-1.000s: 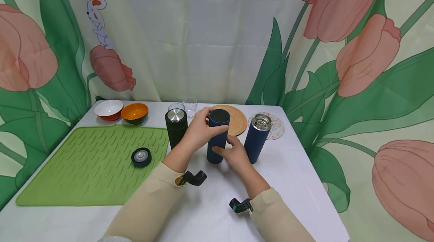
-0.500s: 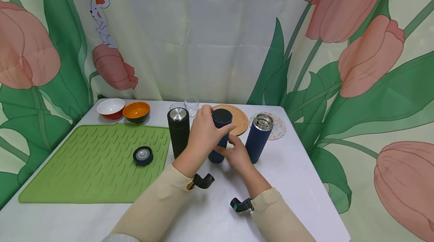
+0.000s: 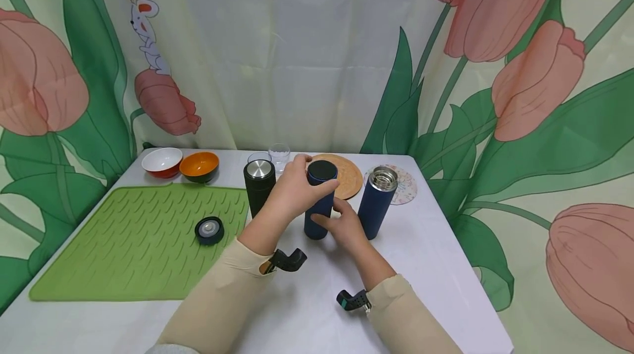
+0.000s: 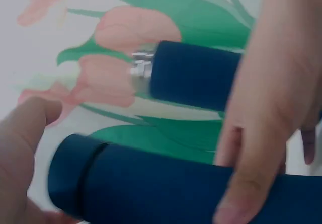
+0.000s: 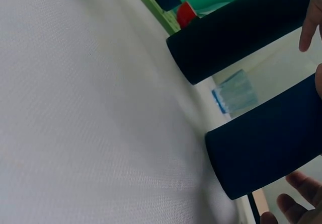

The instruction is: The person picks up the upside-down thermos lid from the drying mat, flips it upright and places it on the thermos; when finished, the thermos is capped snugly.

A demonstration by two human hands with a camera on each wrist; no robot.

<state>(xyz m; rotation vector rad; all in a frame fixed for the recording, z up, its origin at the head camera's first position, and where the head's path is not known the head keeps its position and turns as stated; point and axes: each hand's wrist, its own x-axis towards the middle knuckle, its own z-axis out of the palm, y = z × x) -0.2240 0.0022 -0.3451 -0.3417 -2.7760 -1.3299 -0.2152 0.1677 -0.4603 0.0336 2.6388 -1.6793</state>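
While upright on table, blue flask gripped: left hand top, right hand base.

The left hand shifts its grip round the lid of the blue flask, thumb sliding across the front, while the right hand resettles lower on the body.

Left hand gripping capped blue flask, right hand holding its base
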